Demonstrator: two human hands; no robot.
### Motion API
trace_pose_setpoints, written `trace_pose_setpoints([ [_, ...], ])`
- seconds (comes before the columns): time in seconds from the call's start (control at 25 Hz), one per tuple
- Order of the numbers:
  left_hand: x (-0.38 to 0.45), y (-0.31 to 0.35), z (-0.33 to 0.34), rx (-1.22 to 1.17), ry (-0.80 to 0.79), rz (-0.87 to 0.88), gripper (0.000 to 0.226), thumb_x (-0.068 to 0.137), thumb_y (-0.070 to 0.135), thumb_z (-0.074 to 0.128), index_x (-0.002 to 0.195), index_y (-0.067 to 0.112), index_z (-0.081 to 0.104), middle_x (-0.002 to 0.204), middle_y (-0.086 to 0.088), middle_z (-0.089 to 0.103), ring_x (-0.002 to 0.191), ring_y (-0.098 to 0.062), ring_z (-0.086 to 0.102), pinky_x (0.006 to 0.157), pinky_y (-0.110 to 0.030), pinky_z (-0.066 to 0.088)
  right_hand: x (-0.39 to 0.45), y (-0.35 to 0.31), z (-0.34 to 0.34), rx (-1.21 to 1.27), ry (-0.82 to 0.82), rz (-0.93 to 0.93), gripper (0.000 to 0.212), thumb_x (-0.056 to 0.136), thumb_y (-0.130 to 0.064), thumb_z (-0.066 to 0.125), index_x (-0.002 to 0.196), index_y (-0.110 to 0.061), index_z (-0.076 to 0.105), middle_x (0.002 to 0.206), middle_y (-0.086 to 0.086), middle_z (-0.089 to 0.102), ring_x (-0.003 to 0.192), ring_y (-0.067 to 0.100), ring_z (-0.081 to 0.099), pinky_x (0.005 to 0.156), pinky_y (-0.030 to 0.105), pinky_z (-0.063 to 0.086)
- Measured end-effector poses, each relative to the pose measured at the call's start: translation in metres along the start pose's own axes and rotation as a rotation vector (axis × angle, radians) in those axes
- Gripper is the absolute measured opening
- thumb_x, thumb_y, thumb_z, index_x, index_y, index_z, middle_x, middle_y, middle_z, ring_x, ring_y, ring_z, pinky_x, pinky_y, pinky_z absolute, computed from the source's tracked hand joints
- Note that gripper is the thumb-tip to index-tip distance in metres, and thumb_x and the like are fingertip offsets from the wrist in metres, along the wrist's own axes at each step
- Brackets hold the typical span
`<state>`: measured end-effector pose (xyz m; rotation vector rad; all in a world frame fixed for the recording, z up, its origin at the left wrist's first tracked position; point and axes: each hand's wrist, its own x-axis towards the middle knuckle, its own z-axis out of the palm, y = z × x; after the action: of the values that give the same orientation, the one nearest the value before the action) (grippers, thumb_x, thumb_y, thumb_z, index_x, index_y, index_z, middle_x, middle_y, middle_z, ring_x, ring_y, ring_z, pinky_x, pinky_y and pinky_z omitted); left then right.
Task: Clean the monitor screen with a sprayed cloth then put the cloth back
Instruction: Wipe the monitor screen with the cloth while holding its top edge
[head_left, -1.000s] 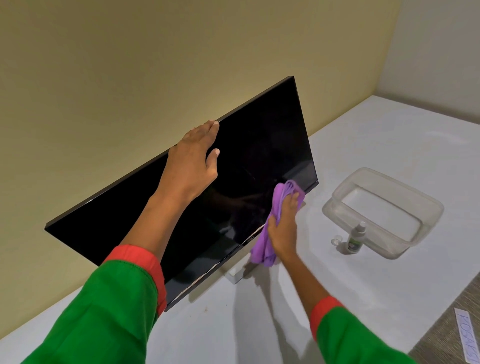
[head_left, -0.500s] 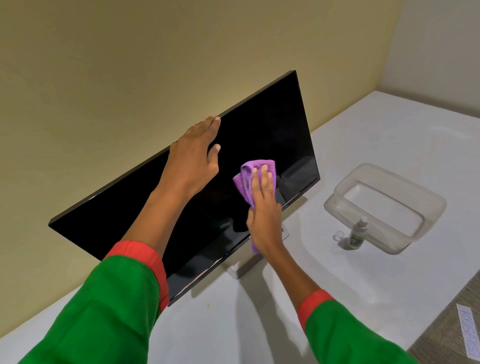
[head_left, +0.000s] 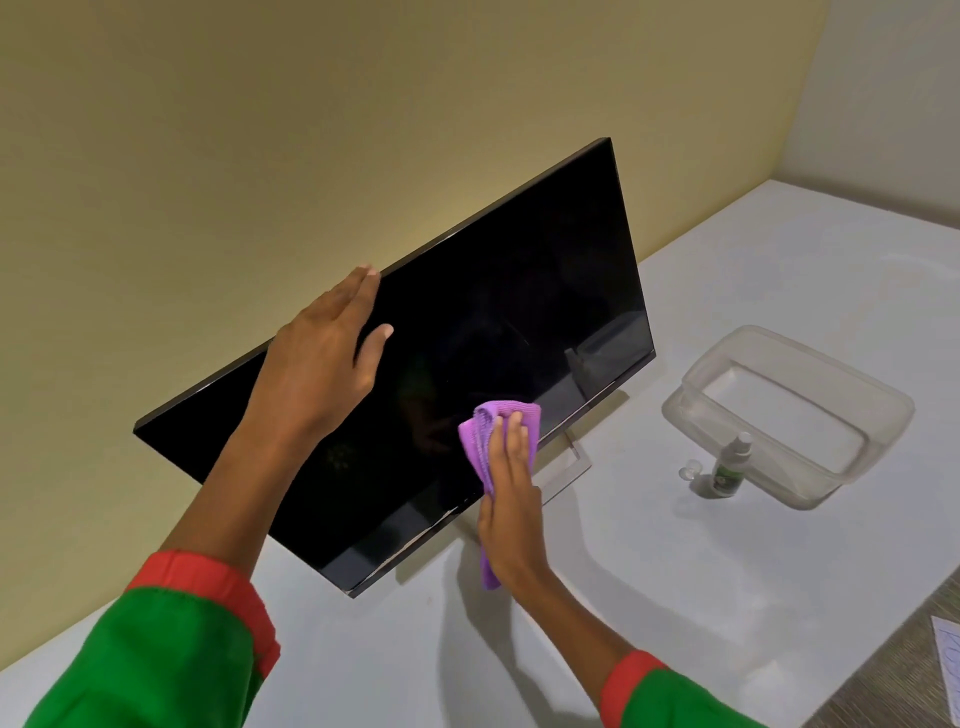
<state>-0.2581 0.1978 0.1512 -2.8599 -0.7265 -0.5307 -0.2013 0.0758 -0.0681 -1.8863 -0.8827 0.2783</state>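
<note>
A black monitor (head_left: 498, 332) stands on a white worktop (head_left: 649, 597), close to a yellow wall (head_left: 260, 130). The screen is dark and shiny.

The left hand (head_left: 317, 364) rests on the top edge of the monitor. Its fingers (head_left: 358, 291) lie flat and spread, with the thumb out on the screen. It holds nothing.

The right hand (head_left: 509, 499) presses a purple cloth (head_left: 493, 431) on the low part of the screen, near the bottom edge. Its fingers (head_left: 511, 441) lie straight and flat on top of the cloth. The cloth is bunched under them. One end of the cloth hangs down below the wrist.

Both arms wear green sleeves (head_left: 156, 660) with red cuffs.

To the right of the monitor stands a clear tub (head_left: 857, 415) on the worktop. Just in front of the tub stands a small spray bottle (head_left: 730, 465), upright. Its clear cap (head_left: 690, 473) lies right beside it on the left. The bottle and tub are well apart from the cloth.

The silver foot (head_left: 571, 467) of the monitor peeks out next to the right hand. A white paper (head_left: 948, 660) shows at the far right edge.
</note>
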Motion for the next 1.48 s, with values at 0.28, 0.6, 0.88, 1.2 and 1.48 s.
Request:
trace_pose_setpoints([
  [0.28, -0.016, -0.013, -0.003, -0.069, 0.051, -0.009, 0.047, 0.091, 0.021, 0.054, 0.136, 0.012, 0.042, 0.140, -0.010, 0.048, 0.119, -0.030, 0.055, 0.087, -0.052, 0.049, 0.053, -0.045, -0.028, -0.225, 0.137, -0.186, 0.086, 0.086, 0.002, 0.056, 0.151, -0.022, 0.005, 0.161, 0.001, 0.007, 0.148, 0.024, 0.009, 0.078, 0.032, 0.048],
  [0.6, -0.027, -0.013, -0.003, 0.031, 0.088, 0.027, 0.043, 0.093, 0.019, 0.050, 0.132, 0.002, 0.045, 0.134, -0.018, 0.053, 0.120, -0.033, 0.055, 0.089, -0.046, 0.049, 0.041, -0.014, -0.028, 0.141, 0.162, 0.278, 0.070, 0.097, -0.014, 0.047, 0.151, -0.012, 0.001, 0.162, 0.002, -0.003, 0.144, 0.028, 0.026, 0.100, 0.032, 0.046],
  [0.88, -0.034, -0.019, -0.011, -0.017, 0.086, 0.006, 0.044, 0.091, 0.021, 0.053, 0.133, 0.008, 0.046, 0.137, -0.013, 0.051, 0.113, -0.031, 0.060, 0.081, -0.048, 0.053, -0.016, -0.070, 0.025, 0.415, -0.016, 0.200, 0.071, 0.099, -0.031, 0.040, 0.148, -0.023, -0.010, 0.158, -0.004, -0.020, 0.148, 0.022, 0.010, 0.112, 0.034, 0.036],
  [1.2, -0.037, -0.017, -0.011, -0.071, 0.132, -0.002, 0.039, 0.092, 0.018, 0.050, 0.131, 0.010, 0.049, 0.135, -0.011, 0.053, 0.107, -0.030, 0.064, 0.081, -0.048, 0.054, -0.026, -0.042, 0.029, -0.334, -0.024, -0.039, 0.072, 0.090, -0.050, 0.048, 0.144, -0.004, 0.034, 0.152, 0.019, 0.031, 0.140, 0.039, 0.025, 0.112, 0.051, 0.026],
  [1.48, -0.035, -0.015, -0.010, -0.082, 0.121, -0.063, 0.038, 0.094, 0.019, 0.048, 0.131, 0.014, 0.049, 0.138, -0.008, 0.051, 0.094, -0.038, 0.066, 0.081, -0.049, 0.051, -0.009, -0.024, 0.048, -0.408, 0.075, -0.123, 0.071, 0.094, -0.052, 0.037, 0.145, -0.003, 0.028, 0.152, 0.016, 0.029, 0.141, 0.034, 0.025, 0.113, 0.047, 0.019],
])
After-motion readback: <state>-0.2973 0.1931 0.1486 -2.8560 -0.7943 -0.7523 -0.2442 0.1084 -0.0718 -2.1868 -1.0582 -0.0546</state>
